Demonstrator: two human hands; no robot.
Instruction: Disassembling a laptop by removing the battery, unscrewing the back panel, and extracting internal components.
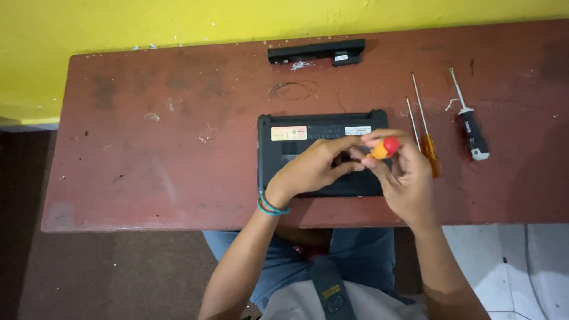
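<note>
Here, one small black laptop [323, 155] lies bottom-up at the middle of the frame on a worn reddish-brown table [148, 154], and both of the person's hands work over its right half. The right hand [406, 181] is closed around one screwdriver with an orange handle and a red cap [384, 147], the grip clenched on the handle so that the cap sticks out above the fingers; its shaft and tip are hidden behind the hands. The left hand [314, 167] rests on the laptop's underside just beside that tool, fingers curled loosely with the fingertips meeting the right hand's; whether it pinches anything cannot be told. One teal band [271, 207] circles the left wrist. Two pale stickers show on the laptop's upper edge, one yellowish [288, 133] to the left and one white [358, 130] to the right. To the right of the laptop lie three more screwdrivers, making four in all: one thin one with a bare metal shaft [412, 122], one longer one with an amber handle [431, 153] touching or nearly touching the right hand, and, further right and apart, one with a black and white handle [472, 133]. At the upper centre of the frame, near the table's far edge and well apart from the laptop, lies one long black battery pack [316, 51]. Behind the table runs a yellow wall [178, 21].
</note>
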